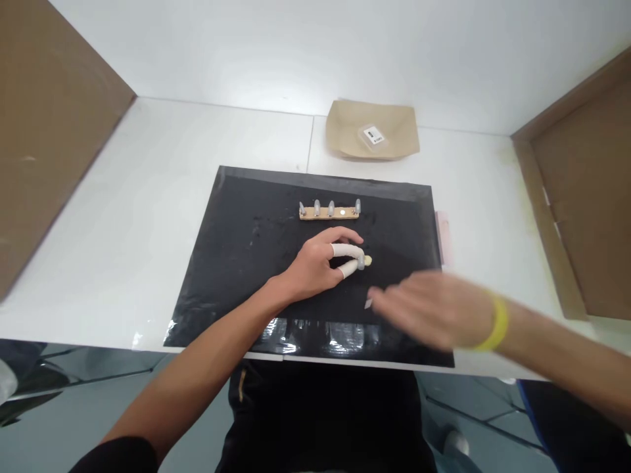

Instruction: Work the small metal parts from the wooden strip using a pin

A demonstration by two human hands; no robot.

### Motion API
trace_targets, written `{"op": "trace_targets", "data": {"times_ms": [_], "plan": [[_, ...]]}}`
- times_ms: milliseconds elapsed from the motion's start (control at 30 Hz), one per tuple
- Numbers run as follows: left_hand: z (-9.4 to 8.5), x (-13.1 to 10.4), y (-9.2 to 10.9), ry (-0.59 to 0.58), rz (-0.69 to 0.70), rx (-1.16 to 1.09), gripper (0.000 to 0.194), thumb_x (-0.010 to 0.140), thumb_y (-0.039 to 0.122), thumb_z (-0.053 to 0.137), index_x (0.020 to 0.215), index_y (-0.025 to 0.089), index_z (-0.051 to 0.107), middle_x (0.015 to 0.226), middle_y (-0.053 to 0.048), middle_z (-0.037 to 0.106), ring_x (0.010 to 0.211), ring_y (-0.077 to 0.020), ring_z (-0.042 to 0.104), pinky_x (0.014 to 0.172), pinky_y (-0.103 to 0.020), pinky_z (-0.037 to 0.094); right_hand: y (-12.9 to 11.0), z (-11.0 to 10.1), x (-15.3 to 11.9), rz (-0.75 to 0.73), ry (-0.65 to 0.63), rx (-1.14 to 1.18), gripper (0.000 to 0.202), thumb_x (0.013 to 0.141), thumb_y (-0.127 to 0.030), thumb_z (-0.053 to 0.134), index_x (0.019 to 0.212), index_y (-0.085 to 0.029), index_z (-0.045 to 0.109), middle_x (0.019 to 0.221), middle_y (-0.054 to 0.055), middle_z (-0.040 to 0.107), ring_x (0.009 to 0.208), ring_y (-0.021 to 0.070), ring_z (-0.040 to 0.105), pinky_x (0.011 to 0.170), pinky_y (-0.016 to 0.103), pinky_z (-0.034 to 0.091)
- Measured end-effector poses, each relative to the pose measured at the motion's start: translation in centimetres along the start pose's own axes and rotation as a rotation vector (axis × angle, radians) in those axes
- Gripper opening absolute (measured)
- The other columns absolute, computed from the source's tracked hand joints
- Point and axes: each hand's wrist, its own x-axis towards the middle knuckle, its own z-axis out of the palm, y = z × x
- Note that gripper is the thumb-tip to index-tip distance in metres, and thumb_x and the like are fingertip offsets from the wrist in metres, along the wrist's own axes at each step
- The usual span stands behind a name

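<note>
My left hand (323, 261), with white covers on its thumb and index finger, pinches a small grey piece (361, 261) over the black mat. A pale yellow bit (368, 261) shows just right of that piece. My right hand (424, 309), blurred by motion and wearing a yellow wristband, is over the right part of the mat. By its fingertips is a small whitish piece (368, 303); whether they hold it is unclear. Farther back lies a tan strip (323, 213) with several grey upright pieces and a white dot.
A brown paper tray (404, 125) holding a small labelled clear box (373, 135) stands behind the black mat (236, 230). A pink object (444, 238) lies at the mat's right edge. Brown panels rise at left and right, a white wall behind.
</note>
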Motion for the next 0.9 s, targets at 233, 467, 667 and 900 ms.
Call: {"op": "trace_targets", "data": {"times_ms": [233, 467, 667, 900], "plan": [[-0.5, 0.2, 0.1, 0.084, 0.028, 0.054, 0.009, 0.09, 0.014, 0.072, 0.093, 0.021, 0.078, 0.111, -0.009, 0.075, 0.105, -0.02, 0.07, 0.095, -0.038, 0.057, -1.0, 1.5, -0.7, 0.119, 0.218, 0.067, 0.028, 0.109, -0.014, 0.043, 0.099, -0.015, 0.069, 0.067, -0.002, 0.072, 0.049, 0.0092, 0.062, 0.048, 0.024, 0.048], [-3.6, 2.6, 0.3, 0.144, -0.064, 0.438, 0.007, 0.09, 0.021, 0.075, 0.087, 0.026, 0.079, 0.118, -0.004, 0.078, 0.119, -0.0278, 0.063, 0.106, -0.054, 0.038, -0.1, 4.1, -2.3, 0.822, 0.501, 0.176, 0.013, 0.103, -0.021, 0.062, 0.106, -0.018, 0.074, 0.07, -0.003, 0.077, 0.05, 0.0098, 0.069, 0.052, 0.02, 0.057], [-5.1, 5.8, 0.0, -0.112, -0.231, 0.555, 0.018, 0.087, 0.013, 0.068, 0.088, 0.027, 0.08, 0.133, -0.001, 0.073, 0.138, -0.0304, 0.052, 0.117, -0.06, 0.017, -1.3, 7.4, -1.6, 0.714, 0.568, 0.188, 0.012, 0.102, -0.018, 0.064, 0.108, -0.019, 0.075, 0.075, -0.002, 0.079, 0.057, 0.0116, 0.074, 0.061, 0.02, 0.061], [-4.8, 7.1, -0.9, -0.176, -0.25, 0.555, 0.018, 0.086, 0.016, 0.068, 0.081, 0.029, 0.08, 0.132, 0.0, 0.074, 0.141, -0.0309, 0.048, 0.119, -0.062, 0.008, -1.4, 7.3, -2.4, 0.767, 0.572, 0.3, 0.013, 0.102, -0.015, 0.063, 0.109, -0.018, 0.074, 0.074, -0.002, 0.079, 0.056, 0.0108, 0.073, 0.061, 0.019, 0.062]]}}
